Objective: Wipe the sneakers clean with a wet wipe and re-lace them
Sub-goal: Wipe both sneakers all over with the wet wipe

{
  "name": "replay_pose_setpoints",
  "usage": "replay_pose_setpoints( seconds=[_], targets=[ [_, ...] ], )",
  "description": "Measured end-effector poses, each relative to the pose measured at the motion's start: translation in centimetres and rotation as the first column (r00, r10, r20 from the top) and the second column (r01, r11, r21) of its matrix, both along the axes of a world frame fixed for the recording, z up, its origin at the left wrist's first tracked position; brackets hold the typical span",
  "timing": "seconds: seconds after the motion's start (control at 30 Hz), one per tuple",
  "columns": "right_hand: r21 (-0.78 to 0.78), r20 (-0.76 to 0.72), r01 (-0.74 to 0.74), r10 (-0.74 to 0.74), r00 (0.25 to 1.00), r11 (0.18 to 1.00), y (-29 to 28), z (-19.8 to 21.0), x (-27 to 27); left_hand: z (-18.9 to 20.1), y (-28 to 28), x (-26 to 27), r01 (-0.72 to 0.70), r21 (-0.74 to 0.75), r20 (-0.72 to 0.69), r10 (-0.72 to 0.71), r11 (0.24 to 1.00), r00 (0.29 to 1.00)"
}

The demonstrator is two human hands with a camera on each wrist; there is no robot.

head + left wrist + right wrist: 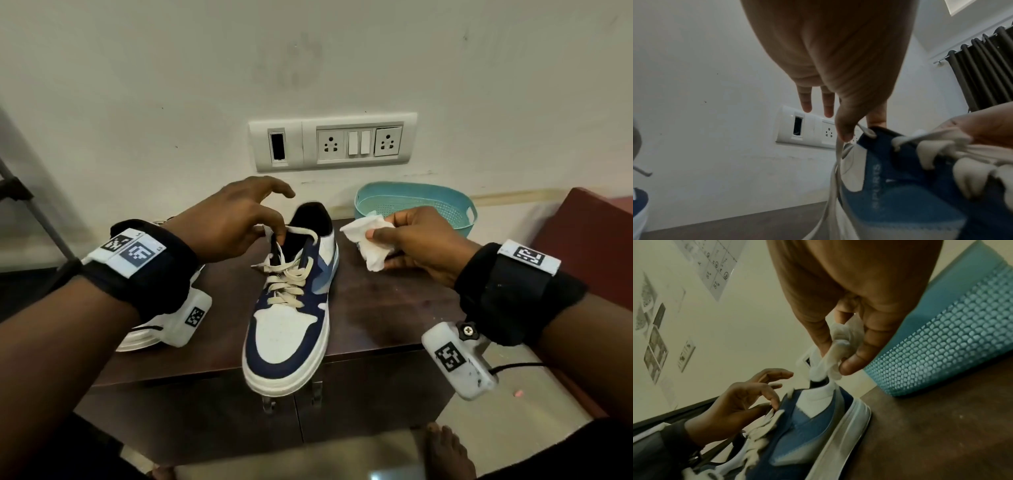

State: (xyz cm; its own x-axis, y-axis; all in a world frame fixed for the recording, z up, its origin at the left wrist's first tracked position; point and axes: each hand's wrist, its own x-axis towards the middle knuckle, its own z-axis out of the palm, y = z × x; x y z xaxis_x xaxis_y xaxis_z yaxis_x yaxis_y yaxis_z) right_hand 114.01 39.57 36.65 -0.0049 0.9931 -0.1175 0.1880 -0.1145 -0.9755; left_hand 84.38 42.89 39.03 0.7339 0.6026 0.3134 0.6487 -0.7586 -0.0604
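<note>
A navy, blue and white sneaker (287, 325) with cream laces (286, 279) stands on the dark wooden cabinet top (383, 308), toe toward me and over the front edge. My left hand (236, 222) pinches the lace (865, 130) at the top left eyelet between thumb and forefinger, its other fingers spread. My right hand (421, 243) holds a crumpled white wet wipe (371, 245) in the air just right of the sneaker's (818, 423) collar. The wipe (835, 353) is pinched between thumb and fingers. A second sneaker (137, 339) lies mostly hidden under my left wrist.
A teal perforated plastic basket (442, 209) stands at the back right of the cabinet against the wall. A switch and socket panel (332, 140) is on the wall above. A dark red seat (589, 233) stands to the right, and my bare foot (445, 452) is on the floor.
</note>
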Motion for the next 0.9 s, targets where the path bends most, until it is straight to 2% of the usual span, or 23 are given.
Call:
replay_pose_setpoints(
  seconds=[0.07, 0.2, 0.27, 0.37, 0.43, 0.53, 0.6, 0.7, 0.77, 0.9],
  targets=[
    [0.097, 0.084, 0.014, -0.022, 0.996, 0.995, 0.7, 0.3, 0.1, -0.3, -0.2, -0.1, -0.035, -0.059, 0.002, 0.035, 0.998, 0.999],
    [0.218, 0.214, -0.009, -0.039, 0.976, 0.976, 1.9, 1.0, -0.4, 0.3, -2.2, -0.1, -0.044, -0.306, 0.095, 0.076, 0.951, 0.993],
    [0.253, 0.228, -0.017, -0.042, 0.973, 0.967, 2.3, 1.2, -0.9, 0.8, -3.1, 0.4, -0.045, -0.291, 0.198, 0.106, 0.956, 0.974],
    [0.281, 0.242, -0.01, -0.061, 0.968, 0.96, 2.9, 1.5, -1.3, 1.6, -3.6, 1.9, -0.185, -0.275, 0.241, 0.254, 0.943, 0.937],
    [0.301, 0.257, -0.01, -0.071, 0.964, 0.954, 2.9, 1.7, -1.4, 1.8, -3.3, 3.2, -0.255, -0.283, 0.151, 0.306, 0.924, 0.94],
    [0.344, 0.287, -0.01, -0.095, 0.953, 0.939, 2.9, 2.1, -1.4, 2.0, -2.5, 4.7, -0.337, -0.255, -0.1, 0.321, 0.906, 0.942],
    [0.375, 0.295, -0.005, -0.114, 0.949, 0.927, 2.9, 2.5, -1.3, 2.1, -2.0, 5.9, -0.398, -0.236, -0.266, 0.335, 0.887, 0.904],
    [0.386, 0.301, -0.021, -0.105, 0.948, 0.922, 2.7, 2.9, -1.0, 1.6, -1.6, 8.1, -0.489, -0.151, -0.469, 0.373, 0.859, 0.8],
    [0.383, 0.305, -0.034, -0.092, 0.948, 0.923, 2.4, 3.0, -0.9, 1.3, -1.5, 9.3, -0.512, -0.147, -0.537, 0.366, 0.846, 0.76],
    [0.397, 0.275, -0.028, -0.09, 0.957, 0.917, 1.9, 3.4, -0.1, 2.2, -1.6, 10.7, -0.466, -0.186, -0.558, 0.298, 0.865, 0.775]
  ],
)
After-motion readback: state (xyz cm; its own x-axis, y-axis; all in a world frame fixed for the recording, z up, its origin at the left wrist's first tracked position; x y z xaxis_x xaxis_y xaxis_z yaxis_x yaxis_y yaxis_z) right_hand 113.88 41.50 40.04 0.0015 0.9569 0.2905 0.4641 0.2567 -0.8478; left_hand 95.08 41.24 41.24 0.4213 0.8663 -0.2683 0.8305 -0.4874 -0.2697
